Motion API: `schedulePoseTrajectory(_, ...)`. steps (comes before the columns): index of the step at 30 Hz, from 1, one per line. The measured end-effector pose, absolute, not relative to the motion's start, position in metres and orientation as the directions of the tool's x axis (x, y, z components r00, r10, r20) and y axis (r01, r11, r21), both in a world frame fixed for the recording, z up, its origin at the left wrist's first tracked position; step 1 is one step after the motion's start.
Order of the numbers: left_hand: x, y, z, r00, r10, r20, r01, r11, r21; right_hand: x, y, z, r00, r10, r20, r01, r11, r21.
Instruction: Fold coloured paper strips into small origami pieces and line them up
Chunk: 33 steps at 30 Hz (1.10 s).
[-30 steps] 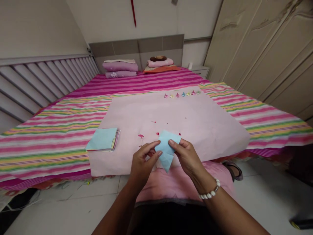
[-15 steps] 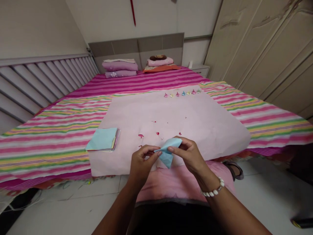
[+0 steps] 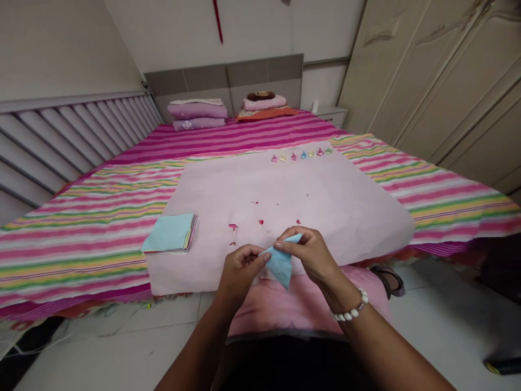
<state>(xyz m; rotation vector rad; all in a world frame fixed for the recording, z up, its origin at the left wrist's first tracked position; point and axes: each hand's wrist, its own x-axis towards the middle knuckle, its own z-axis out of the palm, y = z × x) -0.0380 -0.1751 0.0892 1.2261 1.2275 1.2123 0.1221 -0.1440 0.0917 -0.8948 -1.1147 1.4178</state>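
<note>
Blue paper (image 3: 280, 266) has folded over, edges clear of the paper stack (image 3: 169, 233).

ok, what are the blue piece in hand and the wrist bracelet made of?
Blue piece: likely thin matte paper; crisp folded edges, no visible gloss. Bracelet: chunky whitish beads, seemingly smooth; plastic, stone or shell, too small to tell.

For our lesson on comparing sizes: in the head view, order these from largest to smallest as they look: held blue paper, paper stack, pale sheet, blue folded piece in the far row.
1. Pale sheet
2. Paper stack
3. Held blue paper, partly covered
4. Blue folded piece
</note>
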Motion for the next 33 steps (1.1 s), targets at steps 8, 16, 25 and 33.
schedulePoseTrajectory(8, -0.038, -0.172, 0.081, -0.006, 0.998, -0.065, 0.011, 0.065, 0.998, 0.118, -0.139, 0.09, -0.031, 0.999, 0.011, -0.285, 0.001, -0.958)
schedulePoseTrajectory(16, -0.034, -0.175, 0.064, -0.034, 0.986, -0.163, -0.246, 0.15, 0.958, 0.122, -0.143, 0.091, -0.21, 0.977, 0.031, -0.457, -0.07, -0.886)
schedulePoseTrajectory(25, -0.032, -0.175, 0.061, -0.058, 0.988, -0.142, -0.318, 0.117, 0.941, 0.116, -0.155, 0.091, -0.26, 0.961, -0.089, -0.336, -0.177, -0.925)
schedulePoseTrajectory(33, -0.043, -0.17, 0.075, 0.08, 0.99, -0.119, -0.067, 0.125, 0.99, 0.12, -0.153, 0.088, -0.236, 0.958, -0.164, -0.178, -0.208, -0.962)
